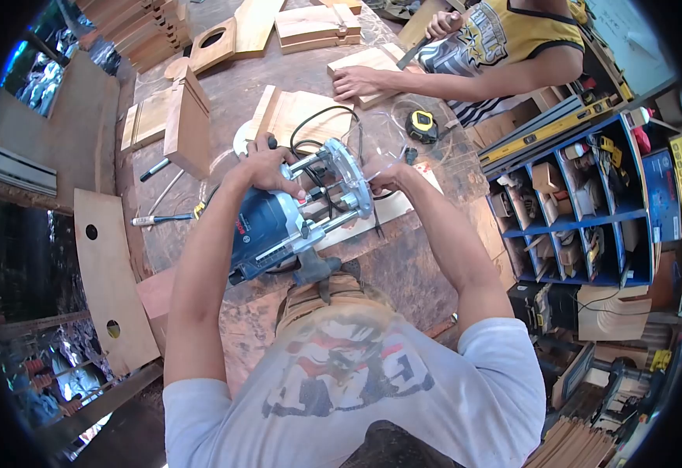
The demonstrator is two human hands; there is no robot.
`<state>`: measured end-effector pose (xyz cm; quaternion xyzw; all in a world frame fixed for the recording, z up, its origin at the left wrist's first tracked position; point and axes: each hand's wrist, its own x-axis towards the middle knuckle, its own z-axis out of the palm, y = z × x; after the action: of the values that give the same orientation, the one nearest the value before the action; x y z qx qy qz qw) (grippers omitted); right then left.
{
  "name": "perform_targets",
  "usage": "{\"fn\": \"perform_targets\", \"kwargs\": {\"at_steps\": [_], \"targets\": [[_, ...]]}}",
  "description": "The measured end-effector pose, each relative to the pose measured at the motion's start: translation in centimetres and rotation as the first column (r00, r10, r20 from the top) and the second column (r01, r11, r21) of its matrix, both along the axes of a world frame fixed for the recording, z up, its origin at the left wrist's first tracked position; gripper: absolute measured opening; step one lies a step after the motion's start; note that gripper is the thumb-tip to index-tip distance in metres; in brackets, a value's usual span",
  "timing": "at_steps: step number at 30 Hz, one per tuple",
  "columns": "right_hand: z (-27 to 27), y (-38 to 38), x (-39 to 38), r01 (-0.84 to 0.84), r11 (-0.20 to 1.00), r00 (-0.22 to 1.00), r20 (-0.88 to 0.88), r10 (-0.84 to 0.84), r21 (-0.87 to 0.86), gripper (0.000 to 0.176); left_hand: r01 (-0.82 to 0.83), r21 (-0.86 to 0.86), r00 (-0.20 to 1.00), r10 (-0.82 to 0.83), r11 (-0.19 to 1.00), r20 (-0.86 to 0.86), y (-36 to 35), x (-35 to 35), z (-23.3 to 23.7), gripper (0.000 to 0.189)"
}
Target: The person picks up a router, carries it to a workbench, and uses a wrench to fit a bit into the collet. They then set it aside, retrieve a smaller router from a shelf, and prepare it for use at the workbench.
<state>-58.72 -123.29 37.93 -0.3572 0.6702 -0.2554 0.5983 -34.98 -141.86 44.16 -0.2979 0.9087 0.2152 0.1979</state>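
Note:
A blue plunge router [266, 225] lies on its side on the worktable, its clear round base plate [350, 178] turned to the right. My left hand [271, 168] is wrapped over the router's upper side, with the fingers by a black knob and the thumb near the guide rods. At the far face of the base plate is my right hand [385, 173], its fingers curled in close to the plate's centre. What those fingers pinch is hidden. A black power cord [321, 113] loops behind the router, above a pale board.
A co-worker's hand [356, 82] presses on a wooden piece across the table. A yellow tape measure [422, 125] lies to the right, and wooden panels [189, 125] stand at left. A blue compartment shelf [571, 210] is at right.

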Motion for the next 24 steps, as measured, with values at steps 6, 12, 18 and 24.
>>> {"fn": "perform_targets", "kwargs": {"at_steps": [6, 12, 18, 24], "targets": [[-3.4, -0.2, -0.7, 0.116, 0.992, 0.917, 0.378, -0.126, 0.048, 0.022, -0.013, 0.011, 1.000, 0.013, 1.000, 0.000, 0.4, 0.1, 0.2, 0.101], [-5.9, -1.1, -1.1, 0.018, 0.998, 0.985, 0.173, -0.007, -0.062, 0.010, -0.015, 0.012, 1.000, 0.015, 1.000, 0.023, 0.3, -0.1, 0.1, 0.102], [-1.8, -0.3, -0.8, 0.085, 0.992, 0.970, 0.236, -0.060, -0.097, 0.009, -0.011, 0.005, 1.000, 0.011, 1.000, 0.028, 0.2, -0.1, 0.0, 0.103], [-3.5, -0.6, -2.8, 0.050, 0.995, 0.997, 0.069, -0.044, -0.087, 0.017, -0.005, 0.020, 1.000, 0.005, 1.000, 0.010, 0.3, -0.3, -0.2, 0.103]]}}
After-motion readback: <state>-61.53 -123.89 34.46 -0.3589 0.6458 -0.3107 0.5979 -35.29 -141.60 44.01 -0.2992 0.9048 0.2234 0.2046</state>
